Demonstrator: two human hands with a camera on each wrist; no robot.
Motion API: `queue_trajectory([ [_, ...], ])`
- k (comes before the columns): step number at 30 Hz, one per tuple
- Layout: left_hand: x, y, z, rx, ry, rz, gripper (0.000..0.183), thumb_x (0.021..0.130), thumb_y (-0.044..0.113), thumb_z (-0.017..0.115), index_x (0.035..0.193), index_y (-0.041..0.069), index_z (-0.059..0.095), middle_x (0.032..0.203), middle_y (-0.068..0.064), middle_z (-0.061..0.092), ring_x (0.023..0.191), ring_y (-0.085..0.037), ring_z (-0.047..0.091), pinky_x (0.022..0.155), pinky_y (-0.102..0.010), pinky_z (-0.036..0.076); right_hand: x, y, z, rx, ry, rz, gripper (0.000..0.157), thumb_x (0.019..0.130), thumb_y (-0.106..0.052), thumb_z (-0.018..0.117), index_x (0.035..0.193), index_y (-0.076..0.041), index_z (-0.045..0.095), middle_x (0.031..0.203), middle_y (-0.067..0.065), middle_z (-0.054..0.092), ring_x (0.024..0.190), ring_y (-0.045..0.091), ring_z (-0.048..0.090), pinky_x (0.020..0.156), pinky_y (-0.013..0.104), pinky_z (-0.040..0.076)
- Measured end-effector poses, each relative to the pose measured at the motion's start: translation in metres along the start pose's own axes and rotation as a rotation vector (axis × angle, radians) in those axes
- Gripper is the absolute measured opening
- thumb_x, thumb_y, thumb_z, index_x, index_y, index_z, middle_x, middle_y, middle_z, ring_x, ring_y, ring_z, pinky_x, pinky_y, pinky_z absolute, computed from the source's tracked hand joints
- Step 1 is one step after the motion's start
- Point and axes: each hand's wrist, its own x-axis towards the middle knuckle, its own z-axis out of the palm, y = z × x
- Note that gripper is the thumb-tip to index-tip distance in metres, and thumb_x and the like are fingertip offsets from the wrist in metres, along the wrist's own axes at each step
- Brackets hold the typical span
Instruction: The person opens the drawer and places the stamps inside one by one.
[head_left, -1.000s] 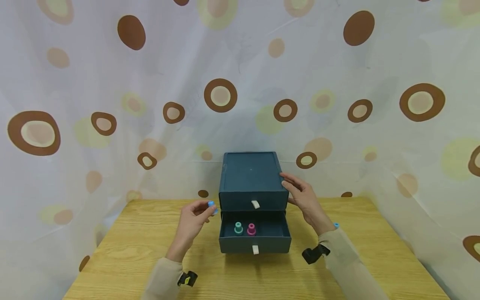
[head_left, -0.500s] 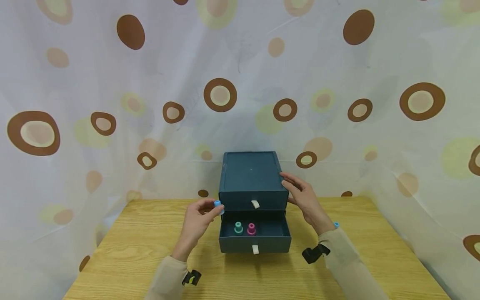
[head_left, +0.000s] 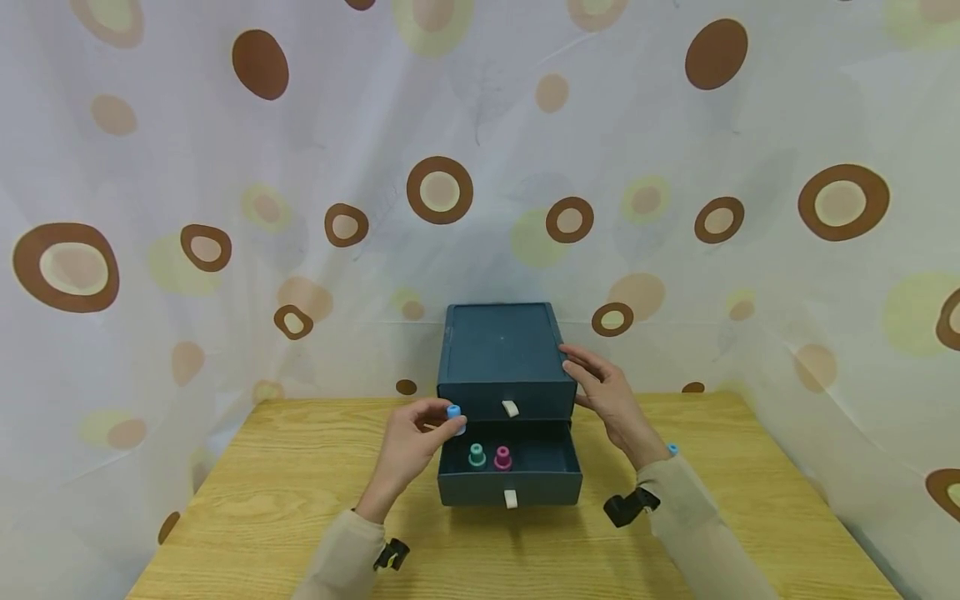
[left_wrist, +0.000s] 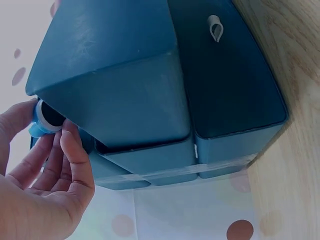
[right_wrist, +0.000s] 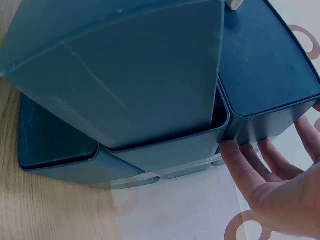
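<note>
A dark blue drawer cabinet (head_left: 501, 342) stands on the table with one lower drawer (head_left: 480, 490) pulled out. Inside that drawer, a green stepped peg-like piece (head_left: 477, 456) and a pink one (head_left: 502, 458) stand upright side by side. My left hand (head_left: 408, 442) pinches a similar light blue piece (head_left: 453, 412) between thumb and fingers, above the drawer's left edge. In the left wrist view the blue piece (left_wrist: 40, 129) shows its hollow end. My right hand (head_left: 611, 404) rests against the cabinet's right side, its fingertips touching the wall in the right wrist view.
The top drawer with its white tab (head_left: 511, 409) is closed. Another blue piece (head_left: 672, 449) lies on the wooden table (head_left: 300, 492) beyond my right wrist, partly hidden. A spotted curtain (head_left: 337, 125) hangs behind.
My left hand has moved right with the blue piece, from beside the cabinet to above the pulled-out drawer's left edge. My right hand has stayed in place.
</note>
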Motion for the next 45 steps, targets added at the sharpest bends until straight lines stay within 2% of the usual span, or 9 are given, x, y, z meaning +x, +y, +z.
queue_trajectory([
  [7,0.002,0.004,0.007,0.034,-0.033,0.014,0.018,0.084,0.029,0.079,0.099,0.019,0.074,0.091,0.004,0.073,0.079,-0.013,0.065,0.071,-0.027,0.055,-0.002,0.000,0.000,0.008,-0.004,0.005,0.054,0.102,-0.036,0.053,0.150,-0.014,0.042,0.157,0.014,0.032,0.146,0.034,0.028,0.110,0.061,0.034],
  [16,0.001,0.010,0.017,0.089,-0.141,0.055,0.022,0.085,0.030,0.077,0.103,0.017,0.074,0.090,0.004,0.072,0.075,-0.011,0.066,0.067,-0.025,0.055,0.001,0.002,0.001,-0.003,0.001,-0.009,0.055,0.101,-0.039,0.054,0.149,-0.014,0.043,0.155,0.013,0.035,0.145,0.034,0.031,0.108,0.061,0.036],
  [27,0.003,0.017,0.029,0.227,-0.204,0.052,0.023,0.087,0.029,0.076,0.103,0.013,0.075,0.089,0.002,0.071,0.072,-0.008,0.061,0.062,-0.023,0.052,0.003,0.003,0.001,-0.001,0.001,-0.016,0.056,0.100,-0.039,0.055,0.149,-0.014,0.043,0.155,0.013,0.035,0.145,0.033,0.030,0.108,0.062,0.035],
  [35,0.003,0.024,0.040,0.279,-0.223,0.047,0.022,0.088,0.027,0.075,0.106,0.013,0.075,0.092,0.003,0.066,0.074,-0.008,0.058,0.062,-0.022,0.050,0.002,0.001,0.001,0.001,-0.003,-0.003,0.056,0.100,-0.040,0.055,0.149,-0.015,0.042,0.156,0.013,0.034,0.145,0.033,0.031,0.108,0.061,0.036],
  [45,0.006,0.029,0.049,0.320,-0.302,0.052,0.024,0.088,0.025,0.074,0.107,0.009,0.076,0.097,0.000,0.069,0.079,-0.008,0.062,0.065,-0.021,0.052,0.000,0.000,0.000,-0.004,0.003,0.010,0.056,0.101,-0.039,0.054,0.149,-0.016,0.042,0.156,0.013,0.033,0.145,0.034,0.029,0.109,0.059,0.037],
])
